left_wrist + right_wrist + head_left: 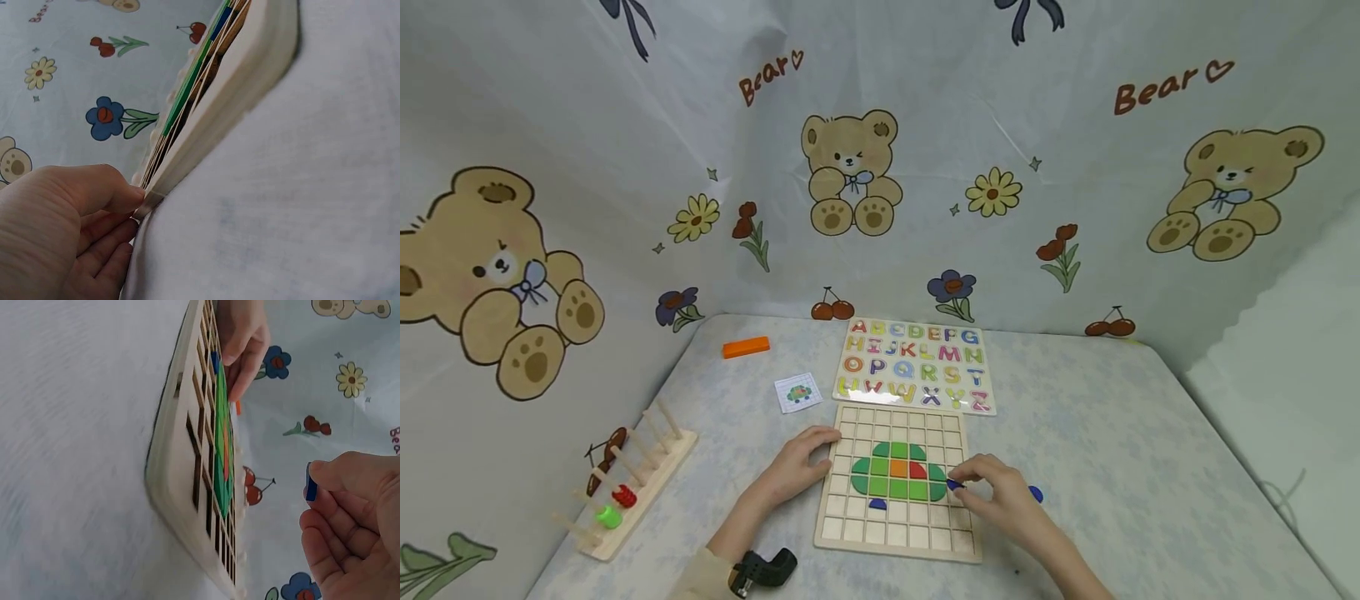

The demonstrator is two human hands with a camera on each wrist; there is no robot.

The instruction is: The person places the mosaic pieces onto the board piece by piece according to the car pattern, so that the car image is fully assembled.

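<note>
A wooden grid board [897, 534] lies on the table, with a cluster of green pieces [878, 486], an orange square [898, 468] and a red quarter-round piece [917, 471] in its cells. Lower in the grid sits a blue half-round piece [877, 504]. My left hand [792, 467] grips the board's left edge; the thumb lies on the rim in the left wrist view. Between thumb and forefinger, my right hand [1002, 497] pinches a small blue piece [310, 482] over the board's right side. Another blue piece [1036, 493] lies beyond that hand, partly hidden by it.
Behind the grid board, touching or nearly so, is an alphabet board [916, 408]. A small picture card [798, 392] and an orange block [746, 347] lie at back left. A wooden peg rack [658, 473] with green and red rings stands left. Printed cloth hangs behind.
</note>
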